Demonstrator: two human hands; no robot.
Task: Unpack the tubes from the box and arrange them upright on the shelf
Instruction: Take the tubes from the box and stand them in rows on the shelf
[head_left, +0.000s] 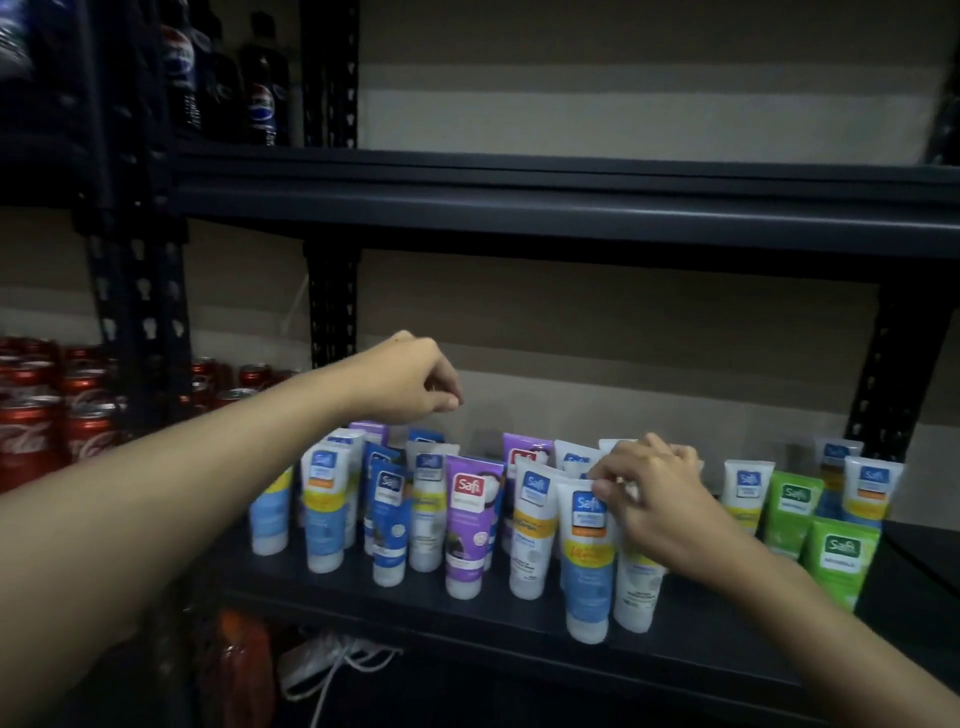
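I'm watching the right hand pinching a tube on the shelf; the left hand is hovering, loosely curled, empty.

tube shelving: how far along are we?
Done: well over a dozen tubes stand upright, cap down, on the shelf.
In hand: the right hand seems to pinch the top of a white tube in the front row. The left hand hovers over the back-left tubes, holding nothing visible.
Left: unclear, because the box is out of view.
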